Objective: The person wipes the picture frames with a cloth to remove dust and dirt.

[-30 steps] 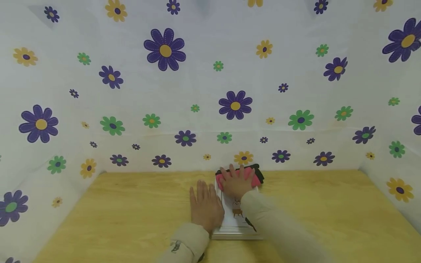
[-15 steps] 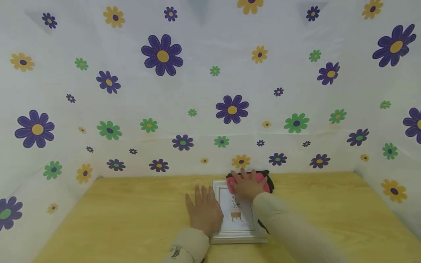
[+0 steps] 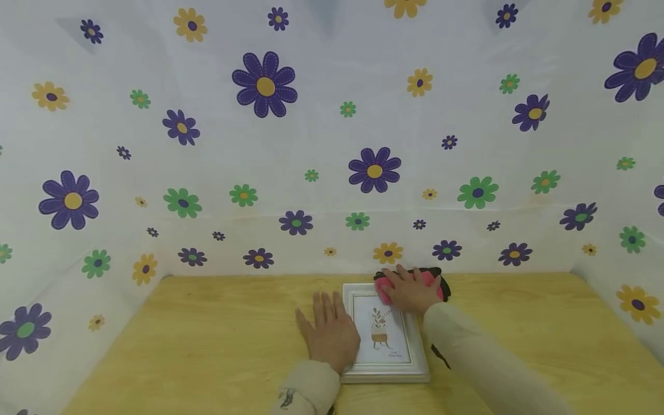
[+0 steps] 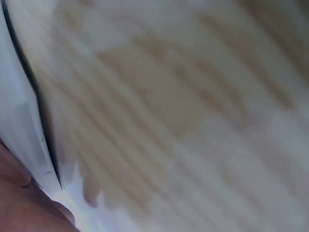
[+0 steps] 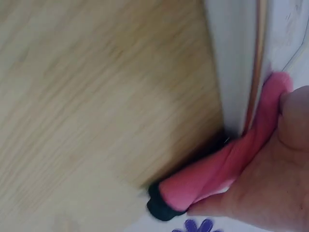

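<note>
Tabletop (image 3: 228,346): frame (image 3: 384,343) against spread left hand (image 3: 332,335), partly under cloth (image 5: 207,171); right hand (image 3: 411,293) spread atop.

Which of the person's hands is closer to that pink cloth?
Right. The right hand rests on the pink cloth; the left hand is at the picture frame's left edge, apart from the cloth.

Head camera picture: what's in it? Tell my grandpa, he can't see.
A person's right hand presses a pink-and-black cloth on the upper right of a silvery picture frame; the left hand rests at its left side. The frame lies on a wood-grain table and shows a plant drawing. Behind is a white backdrop with purple, yellow and green flowers.
</note>
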`<state>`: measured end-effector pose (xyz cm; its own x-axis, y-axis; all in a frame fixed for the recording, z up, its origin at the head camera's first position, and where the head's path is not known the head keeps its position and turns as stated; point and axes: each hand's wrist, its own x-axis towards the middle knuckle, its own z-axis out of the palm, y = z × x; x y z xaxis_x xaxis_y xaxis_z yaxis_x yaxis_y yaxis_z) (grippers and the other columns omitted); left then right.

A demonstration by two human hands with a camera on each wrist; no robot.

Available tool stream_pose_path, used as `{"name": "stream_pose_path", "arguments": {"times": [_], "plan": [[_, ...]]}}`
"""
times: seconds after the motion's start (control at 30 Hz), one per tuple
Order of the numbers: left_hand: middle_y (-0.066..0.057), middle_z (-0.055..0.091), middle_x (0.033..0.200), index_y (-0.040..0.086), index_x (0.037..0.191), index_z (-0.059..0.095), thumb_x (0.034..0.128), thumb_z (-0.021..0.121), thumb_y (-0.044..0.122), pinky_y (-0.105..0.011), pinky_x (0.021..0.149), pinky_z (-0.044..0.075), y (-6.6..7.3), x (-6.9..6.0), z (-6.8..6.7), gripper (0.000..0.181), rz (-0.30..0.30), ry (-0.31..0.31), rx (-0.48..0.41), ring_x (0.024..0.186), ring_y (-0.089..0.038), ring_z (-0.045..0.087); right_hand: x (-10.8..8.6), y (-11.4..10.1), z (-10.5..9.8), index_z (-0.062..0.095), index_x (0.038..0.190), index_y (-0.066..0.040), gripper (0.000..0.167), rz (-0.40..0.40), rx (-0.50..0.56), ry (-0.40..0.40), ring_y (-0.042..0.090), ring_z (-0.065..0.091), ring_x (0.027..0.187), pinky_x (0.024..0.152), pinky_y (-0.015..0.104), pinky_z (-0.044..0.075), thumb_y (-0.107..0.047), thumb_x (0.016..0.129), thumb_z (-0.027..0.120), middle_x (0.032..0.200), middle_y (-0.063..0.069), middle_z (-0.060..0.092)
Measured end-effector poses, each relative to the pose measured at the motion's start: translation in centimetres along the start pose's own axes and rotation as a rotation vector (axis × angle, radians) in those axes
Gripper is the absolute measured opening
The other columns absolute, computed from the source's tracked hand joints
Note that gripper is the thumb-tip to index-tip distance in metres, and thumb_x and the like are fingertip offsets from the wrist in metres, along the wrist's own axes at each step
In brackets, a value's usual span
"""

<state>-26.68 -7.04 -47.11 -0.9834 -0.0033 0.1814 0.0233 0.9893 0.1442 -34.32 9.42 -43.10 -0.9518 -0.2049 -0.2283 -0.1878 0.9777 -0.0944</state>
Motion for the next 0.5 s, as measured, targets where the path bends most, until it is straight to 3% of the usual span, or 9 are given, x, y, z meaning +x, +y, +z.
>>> {"name": "stream_pose_path", "arguments": {"times": [0.13, 0.3, 0.4, 0.5], "plan": [[-0.016, 0.03, 0.151, 0.004, 0.147, 0.034, 0.1007, 0.034, 0.03, -0.066, 0.107, 0.004, -0.4, -0.1, -0.2, 0.053, 0.001, -0.028, -0.018, 0.142, -0.036, 0.013, 1.0, -2.8, 1.2, 0.026, 0.152, -0.027, 0.055, 0.032, 0.005, 0.043, 0.049, 0.007, 0.139, 0.092, 0.082, 0.005, -0.038, 0.101, 0.041, 0.157, 0.01, 0.017], [-0.016, 0.032, 0.15, 0.008, 0.146, 0.038, 0.099, 0.038, 0.03, -0.067, 0.106, 0.002, -0.7, -0.7, 0.0, 0.052, -0.023, -0.047, -0.047, 0.141, -0.039, 0.014, 1.9, -6.6, 2.4, 0.03, 0.151, -0.027, 0.054, -0.028, -0.019, 0.096, 0.045, 0.007, 0.14, 0.096, 0.079, 0.002, -0.04, 0.1, 0.043, 0.156, 0.007, 0.022], [-0.02, 0.033, 0.148, 0.006, 0.144, 0.041, 0.0984, 0.038, 0.03, -0.065, 0.107, 0.003, -0.5, -0.7, 0.0, 0.051, -0.012, -0.023, -0.041, 0.14, -0.04, 0.015, 1.8, -5.4, 2.2, 0.029, 0.151, -0.028, 0.053, -0.061, -0.054, 0.084, 0.043, 0.008, 0.141, 0.096, 0.079, 0.002, -0.036, 0.1, 0.043, 0.157, 0.006, 0.021], [-0.024, 0.036, 0.146, 0.005, 0.141, 0.044, 0.0986, 0.039, 0.03, -0.063, 0.109, 0.005, -0.4, -0.2, 0.0, 0.05, -0.009, 0.028, -0.02, 0.14, -0.041, 0.018, 1.4, -2.2, 1.2, 0.031, 0.151, -0.028, 0.052, -0.045, -0.081, 0.063, 0.042, 0.013, 0.141, 0.094, 0.08, 0.005, -0.032, 0.1, 0.043, 0.156, 0.006, 0.022]]}}
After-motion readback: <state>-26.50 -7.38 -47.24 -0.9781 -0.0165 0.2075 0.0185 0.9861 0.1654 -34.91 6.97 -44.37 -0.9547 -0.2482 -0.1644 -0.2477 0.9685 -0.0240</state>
